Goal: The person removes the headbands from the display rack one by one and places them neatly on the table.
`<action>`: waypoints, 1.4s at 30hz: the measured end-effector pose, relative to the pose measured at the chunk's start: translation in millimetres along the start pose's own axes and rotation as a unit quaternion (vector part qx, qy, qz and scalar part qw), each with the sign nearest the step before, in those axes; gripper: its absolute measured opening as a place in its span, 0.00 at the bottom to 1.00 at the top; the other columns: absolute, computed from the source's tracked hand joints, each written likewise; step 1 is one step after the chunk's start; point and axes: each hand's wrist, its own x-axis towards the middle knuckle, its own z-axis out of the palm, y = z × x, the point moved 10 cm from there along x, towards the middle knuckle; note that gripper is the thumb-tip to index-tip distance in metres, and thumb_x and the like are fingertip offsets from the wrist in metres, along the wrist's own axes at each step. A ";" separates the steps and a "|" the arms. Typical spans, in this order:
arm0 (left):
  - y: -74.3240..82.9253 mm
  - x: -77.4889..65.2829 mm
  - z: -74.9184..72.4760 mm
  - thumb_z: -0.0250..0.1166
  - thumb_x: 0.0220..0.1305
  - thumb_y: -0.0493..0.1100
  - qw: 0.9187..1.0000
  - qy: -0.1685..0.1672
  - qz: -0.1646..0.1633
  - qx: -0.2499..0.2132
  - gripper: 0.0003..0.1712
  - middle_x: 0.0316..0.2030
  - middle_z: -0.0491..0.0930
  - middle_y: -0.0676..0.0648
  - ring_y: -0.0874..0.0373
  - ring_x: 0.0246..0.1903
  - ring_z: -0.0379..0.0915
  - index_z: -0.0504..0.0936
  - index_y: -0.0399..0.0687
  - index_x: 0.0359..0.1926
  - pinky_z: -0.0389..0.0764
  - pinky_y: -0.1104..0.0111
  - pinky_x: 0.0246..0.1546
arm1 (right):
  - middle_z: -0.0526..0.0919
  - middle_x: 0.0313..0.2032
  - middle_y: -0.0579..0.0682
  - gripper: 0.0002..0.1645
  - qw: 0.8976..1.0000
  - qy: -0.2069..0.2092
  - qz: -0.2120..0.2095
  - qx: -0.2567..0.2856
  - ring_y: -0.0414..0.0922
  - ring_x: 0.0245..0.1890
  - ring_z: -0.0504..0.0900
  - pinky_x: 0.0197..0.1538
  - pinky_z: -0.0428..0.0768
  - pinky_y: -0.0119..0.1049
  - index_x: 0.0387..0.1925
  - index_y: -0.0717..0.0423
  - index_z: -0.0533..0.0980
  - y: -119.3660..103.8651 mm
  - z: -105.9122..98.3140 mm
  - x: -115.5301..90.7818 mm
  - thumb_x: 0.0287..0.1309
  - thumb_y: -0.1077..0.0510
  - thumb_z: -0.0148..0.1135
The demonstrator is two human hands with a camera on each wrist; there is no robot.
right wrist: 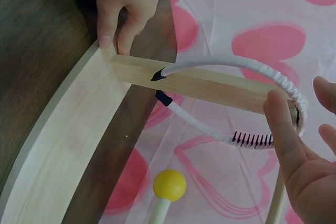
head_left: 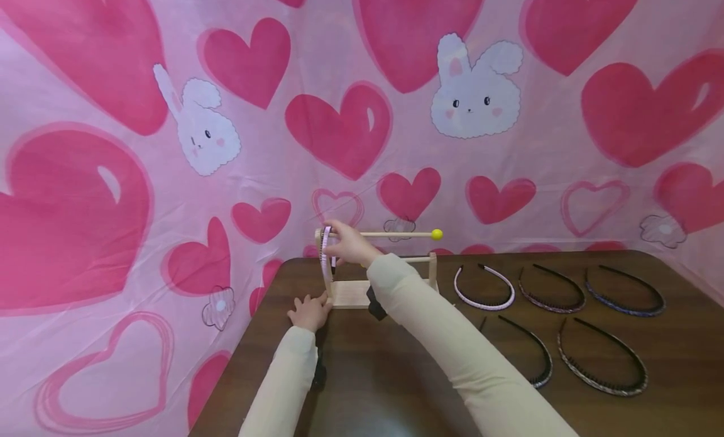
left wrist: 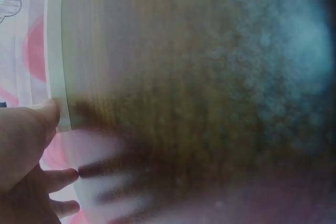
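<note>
A pale lilac-white headband (right wrist: 252,66) with black tips and comb teeth hangs at the left end of a wooden rack (head_left: 351,293), around the top of its upright post (right wrist: 210,87). Beside that headband is my right hand (head_left: 351,243), its extended finger (right wrist: 283,135) touching at the post top and the other fingers spread apart. My left hand (head_left: 310,312) rests low at the rack's left corner, fingers splayed on the table. In the left wrist view its thumb (left wrist: 47,116) presses the edge of the base.
The rack's upper rod (head_left: 396,235) ends in a yellow ball (head_left: 437,234). To the right on the brown table (head_left: 373,374) lie several headbands, among them a lilac one (head_left: 485,307) and a blue one (head_left: 645,312). Pink heart-patterned cloth (head_left: 407,154) hangs behind.
</note>
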 end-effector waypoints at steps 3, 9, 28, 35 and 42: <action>0.8 0.7 0.8 0.52 0.67 0.53 1.000 0.005 0.003 0.000 0.25 0.58 0.65 0.33 0.30 0.60 0.49 0.69 0.54 0.63 0.55 0.37 0.48 | 0.60 0.64 0.62 0.38 1.000 -0.007 0.005 0.006 0.57 0.37 0.80 0.34 0.80 0.44 0.67 0.55 0.58 3.5 2.1 1.5 0.56 0.70 0.57; 2.2 1.8 2.2 0.53 0.67 0.53 1.000 0.006 0.005 -0.002 0.25 0.58 0.65 0.33 0.31 0.58 0.50 0.70 0.54 0.63 0.56 0.37 0.47 | 0.60 0.64 0.61 0.36 0.999 -0.011 0.026 0.029 0.58 0.39 0.80 0.31 0.80 0.35 0.67 0.56 0.59 12.4 4.4 6.6 0.57 0.70 0.57; 1.2 1.5 1.9 0.53 0.66 0.52 1.000 0.019 0.005 0.001 0.24 0.57 0.66 0.33 0.32 0.57 0.51 0.71 0.54 0.62 0.57 0.39 0.47 | 0.77 0.45 0.63 0.26 0.988 0.124 0.024 0.090 0.51 0.26 0.81 0.35 0.80 0.44 0.57 0.61 0.71 11.3 -23.6 3.0 0.55 0.68 0.61; 0.4 0.0 -1.0 0.53 0.66 0.53 1.000 0.018 0.004 0.002 0.25 0.57 0.66 0.33 0.32 0.57 0.52 0.71 0.55 0.62 0.57 0.39 0.47 | 0.73 0.53 0.58 0.23 0.989 0.136 0.011 0.053 0.46 0.27 0.79 0.33 0.80 0.37 0.54 0.63 0.72 9.0 -42.0 -4.1 0.54 0.68 0.61; 0.6 -0.6 -2.3 0.53 0.66 0.52 1.000 0.012 0.000 -0.003 0.25 0.57 0.65 0.33 0.33 0.56 0.51 0.70 0.53 0.63 0.57 0.39 0.47 | 0.72 0.54 0.57 0.23 0.991 0.135 0.001 0.025 0.48 0.27 0.79 0.33 0.80 0.38 0.53 0.61 0.72 3.1 -63.6 -15.9 0.53 0.70 0.59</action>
